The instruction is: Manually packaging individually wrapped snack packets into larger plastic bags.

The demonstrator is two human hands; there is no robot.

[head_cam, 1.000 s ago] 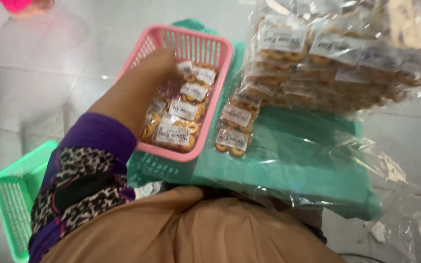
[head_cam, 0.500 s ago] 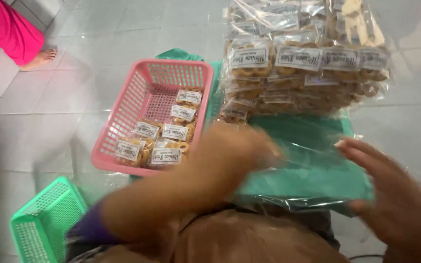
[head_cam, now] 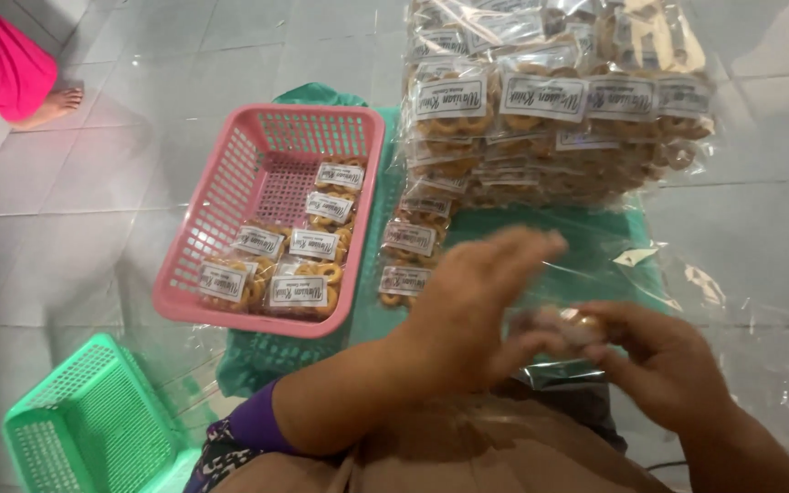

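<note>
My left hand [head_cam: 472, 306] hovers over a clear plastic sheet [head_cam: 595, 265] on a green surface [head_cam: 541, 228], its fingers spread and blurred, fingertips touching a small clear bag of ring-shaped snacks [head_cam: 563, 327]. My right hand [head_cam: 664, 365] pinches that same small bag from the right. A pink basket [head_cam: 230, 196] to the left holds several labelled snack bags [head_cam: 299, 292]. A tall heap of the same labelled bags [head_cam: 550, 110] stands beyond my hands. Two more bags [head_cam: 408, 260] lie beside the basket.
A green basket [head_cam: 93, 429] sits at the lower left on the tiled floor [head_cam: 93, 183]. Another person's pink garment and bare foot [head_cam: 47, 105] show at the top left. More clear plastic [head_cam: 778, 365] spreads over the floor at the right.
My left hand left the pink basket and swung right to meet my right hand. My right hand came in from the right, and both now close on a small bag.
</note>
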